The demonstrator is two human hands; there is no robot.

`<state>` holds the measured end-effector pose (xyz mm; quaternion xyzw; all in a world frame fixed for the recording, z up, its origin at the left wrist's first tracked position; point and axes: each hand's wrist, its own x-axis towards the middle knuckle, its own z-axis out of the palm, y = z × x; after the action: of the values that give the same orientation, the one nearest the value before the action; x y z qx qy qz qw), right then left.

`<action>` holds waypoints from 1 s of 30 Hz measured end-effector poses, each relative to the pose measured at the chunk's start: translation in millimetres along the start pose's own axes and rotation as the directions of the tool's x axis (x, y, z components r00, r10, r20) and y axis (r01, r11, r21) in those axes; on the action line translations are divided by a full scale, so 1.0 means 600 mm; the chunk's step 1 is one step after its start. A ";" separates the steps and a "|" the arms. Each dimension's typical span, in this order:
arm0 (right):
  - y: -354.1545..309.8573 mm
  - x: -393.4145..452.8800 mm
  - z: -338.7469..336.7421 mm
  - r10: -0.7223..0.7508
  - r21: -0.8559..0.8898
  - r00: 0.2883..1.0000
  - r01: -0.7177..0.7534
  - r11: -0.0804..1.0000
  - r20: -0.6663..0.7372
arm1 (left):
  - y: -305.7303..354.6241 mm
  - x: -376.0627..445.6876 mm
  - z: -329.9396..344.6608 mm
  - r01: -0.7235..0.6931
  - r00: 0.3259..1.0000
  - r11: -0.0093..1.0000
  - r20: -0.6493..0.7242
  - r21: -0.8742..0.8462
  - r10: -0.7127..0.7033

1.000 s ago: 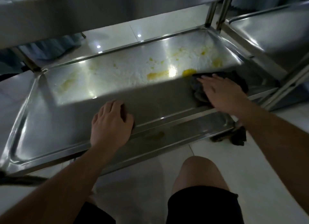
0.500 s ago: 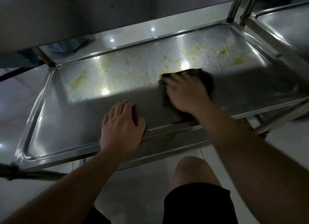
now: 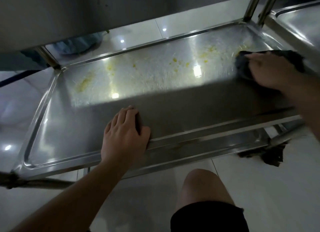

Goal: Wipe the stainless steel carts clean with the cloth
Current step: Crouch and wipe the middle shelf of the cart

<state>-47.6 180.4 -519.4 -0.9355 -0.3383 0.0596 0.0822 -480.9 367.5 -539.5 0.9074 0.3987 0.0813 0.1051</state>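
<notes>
White floor tiles (image 3: 259, 179) surround a stainless steel cart shelf (image 3: 52, 128) smeared with yellow residue (image 3: 84, 83) along its far half. Left hand (image 3: 123, 134) rests flat, fingers relaxed, on the near rim. Right hand (image 3: 270, 72) presses a dark cloth (image 3: 242, 65) onto the shelf's far right corner.

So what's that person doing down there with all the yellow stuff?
A person is crouched by a steel cart, cleaning its lower shelf. The right hand presses a dark cloth on the shelf's far right side. The left hand rests on the shelf's near edge. Yellow smears are spread across the lit back part of the shelf, so the job isn't finished. Another dark rag lies on the floor by the cart's corner.
</notes>
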 end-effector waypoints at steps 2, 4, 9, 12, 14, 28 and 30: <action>0.028 0.003 -0.007 0.140 0.013 0.990 -0.140 0.990 0.003 | 0.002 -0.001 -0.002 0.003 1.000 1.000 0.005 -0.003 -0.003; -0.014 -0.007 0.000 0.160 0.019 0.987 -0.160 0.987 0.017 | 0.002 -0.001 -0.002 0.001 1.000 1.000 0.000 -0.001 -0.001; -0.242 -0.099 0.052 -0.308 -0.046 0.948 0.312 0.949 0.082 | 0.004 -0.003 -0.006 0.005 1.000 1.000 0.014 -0.002 -0.005; -0.346 -0.145 0.086 -0.454 0.125 0.881 0.440 0.889 0.134 | 0.005 -0.006 -0.008 0.001 1.000 1.000 0.024 0.018 -0.001; -0.347 -0.137 0.083 -0.482 0.149 0.866 0.463 0.874 0.134 | 0.006 -0.006 -0.009 -0.008 1.000 1.000 0.027 0.029 0.007; 0.100 -0.077 -0.004 0.177 0.087 0.979 -0.169 0.982 -0.098 | 0.002 -0.001 -0.005 0.031 0.999 1.000 0.023 0.002 -0.031; 0.074 -0.137 0.005 0.171 0.034 0.983 -0.169 0.985 -0.065 | 0.002 -0.002 -0.005 0.031 0.999 1.000 0.028 0.000 -0.031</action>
<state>-83.5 94.2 -526.2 -0.9612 -0.2534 0.0394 0.1015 -481.4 366.0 -536.3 0.9022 0.4111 0.0668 0.1122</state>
